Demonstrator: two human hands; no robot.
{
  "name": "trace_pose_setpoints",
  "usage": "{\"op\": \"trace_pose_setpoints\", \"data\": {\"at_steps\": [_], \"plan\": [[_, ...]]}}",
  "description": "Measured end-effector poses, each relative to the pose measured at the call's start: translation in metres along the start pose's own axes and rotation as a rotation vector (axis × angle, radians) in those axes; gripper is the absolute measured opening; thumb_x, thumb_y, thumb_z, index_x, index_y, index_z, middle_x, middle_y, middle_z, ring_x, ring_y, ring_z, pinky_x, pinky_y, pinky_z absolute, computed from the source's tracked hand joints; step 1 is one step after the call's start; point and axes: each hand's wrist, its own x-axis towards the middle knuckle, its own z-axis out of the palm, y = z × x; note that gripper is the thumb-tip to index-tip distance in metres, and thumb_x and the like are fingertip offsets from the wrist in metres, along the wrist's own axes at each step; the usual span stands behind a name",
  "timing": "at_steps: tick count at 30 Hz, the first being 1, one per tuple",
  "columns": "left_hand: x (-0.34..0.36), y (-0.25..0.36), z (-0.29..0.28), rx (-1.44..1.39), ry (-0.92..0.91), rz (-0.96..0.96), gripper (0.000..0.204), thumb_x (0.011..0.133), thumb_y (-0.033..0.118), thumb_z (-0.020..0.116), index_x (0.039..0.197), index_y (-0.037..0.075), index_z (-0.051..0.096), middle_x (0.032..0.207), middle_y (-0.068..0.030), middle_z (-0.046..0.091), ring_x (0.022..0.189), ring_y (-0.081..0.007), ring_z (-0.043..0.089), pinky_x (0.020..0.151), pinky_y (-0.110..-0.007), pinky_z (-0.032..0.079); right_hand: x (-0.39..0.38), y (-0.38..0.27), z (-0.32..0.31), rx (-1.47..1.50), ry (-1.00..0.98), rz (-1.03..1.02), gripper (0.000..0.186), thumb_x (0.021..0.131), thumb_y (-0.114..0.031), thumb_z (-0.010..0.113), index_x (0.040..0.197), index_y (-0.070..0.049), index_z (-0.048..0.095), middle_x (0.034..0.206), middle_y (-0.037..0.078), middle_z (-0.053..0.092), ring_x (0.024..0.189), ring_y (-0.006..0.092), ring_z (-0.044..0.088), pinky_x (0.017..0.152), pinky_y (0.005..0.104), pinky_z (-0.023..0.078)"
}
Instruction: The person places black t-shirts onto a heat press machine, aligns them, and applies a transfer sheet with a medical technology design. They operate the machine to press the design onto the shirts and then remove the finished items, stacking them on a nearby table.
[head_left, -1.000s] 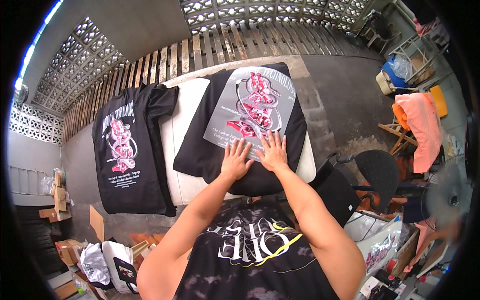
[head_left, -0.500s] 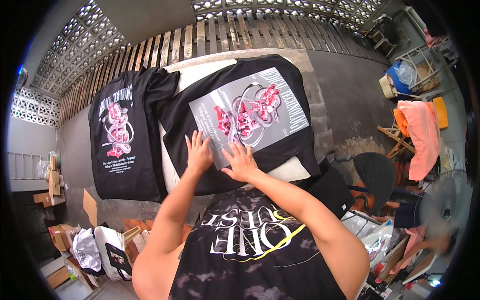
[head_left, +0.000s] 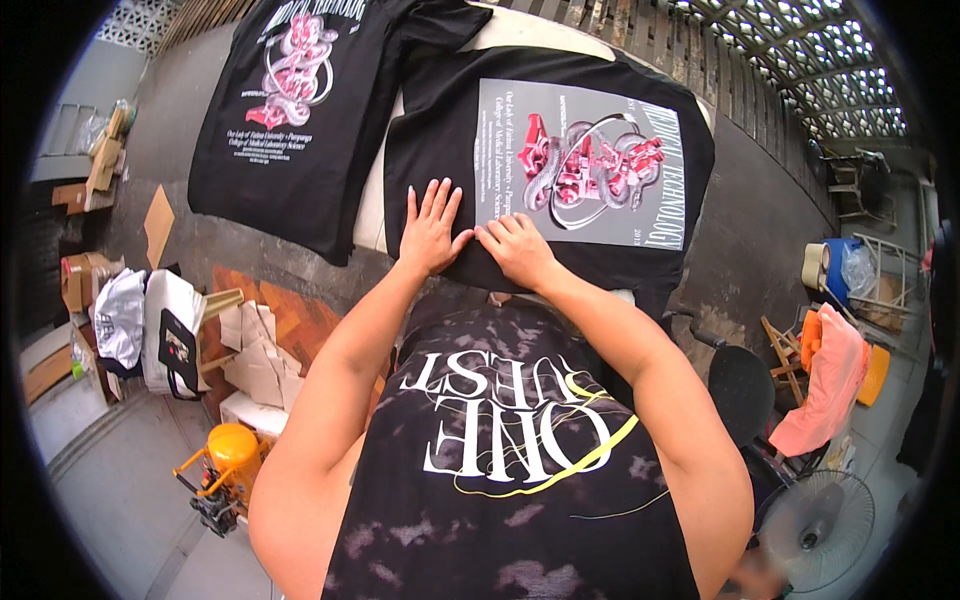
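A black T-shirt lies spread on the white table, its print of red and grey machine-like shapes under a greyish transfer film. My left hand is open, palm down, with fingers spread on the shirt just left of the film. My right hand bends its fingers over the film's near left corner and is closed on it; its thumb is hidden underneath. The two hands almost meet at that corner. The rest of the film lies flat. To the left lies a second black T-shirt with the same print, showing no film.
The table shows pale between the shirts. A black round seat, a salmon cloth and a fan stand at the right. Cardboard pieces and a yellow-orange machine are at the lower left.
The view has shifted and turned, so the shirts appear higher. My left hand has flattened beside the film. My right hand has drawn in to the film's near left corner.
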Motion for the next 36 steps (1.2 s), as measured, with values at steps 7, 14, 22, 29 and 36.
{"op": "trace_pose_setpoints", "data": {"at_steps": [7,14,22,29,36], "plan": [[0.000,-0.001,0.000,-0.033,0.062,-0.010,0.068,0.091,0.046,0.058,0.146,0.008,0.043,0.157,-0.0139,0.034,0.148,-0.0307,0.024,0.121,-0.056,0.011,0.020,0.006,0.000,-0.033,-0.009,-0.025,0.033,0.085,-0.022,0.058,0.115,-0.010,0.066,0.084,0.003,0.065,0.082,0.0217,0.063,0.071,0.0371,0.048],[0.000,-0.001,-0.002,-0.045,0.053,-0.012,0.069,0.089,0.041,0.061,0.147,0.009,0.043,0.157,-0.0131,0.033,0.149,-0.0303,0.023,0.121,-0.055,0.010,0.022,0.000,0.005,-0.069,-0.004,-0.102,0.030,0.085,-0.021,0.058,0.111,-0.009,0.066,0.085,0.004,0.065,0.081,0.0215,0.064,0.068,0.0355,0.048],[-0.001,0.000,-0.003,-0.041,0.070,-0.016,0.070,0.089,0.045,0.060,0.147,0.009,0.043,0.157,-0.0121,0.034,0.148,-0.0296,0.024,0.121,-0.055,0.011,0.033,0.004,0.009,0.358,0.020,0.370,0.027,0.084,-0.012,0.061,0.110,-0.006,0.067,0.086,0.016,0.070,0.084,0.0321,0.070,0.074,0.0450,0.053],[-0.001,0.002,-0.004,-0.031,0.068,-0.019,0.069,0.089,0.045,0.061,0.146,0.009,0.044,0.156,-0.0120,0.036,0.148,-0.0295,0.026,0.121,-0.055,0.012,0.041,0.050,0.000,0.608,0.131,0.949,0.023,0.089,-0.010,0.060,0.110,-0.006,0.069,0.099,0.018,0.072,0.094,0.0331,0.070,0.085,0.0424,0.054],[0.001,0.002,-0.008,-0.037,0.075,-0.016,0.070,0.087,0.045,0.062,0.145,0.008,0.045,0.156,-0.0127,0.036,0.148,-0.0300,0.026,0.121,-0.055,0.012,0.045,0.098,0.000,0.580,0.222,1.097,0.025,0.087,-0.012,0.065,0.112,-0.009,0.070,0.098,0.011,0.074,0.092,0.0247,0.071,0.084,0.0369,0.054]]}}
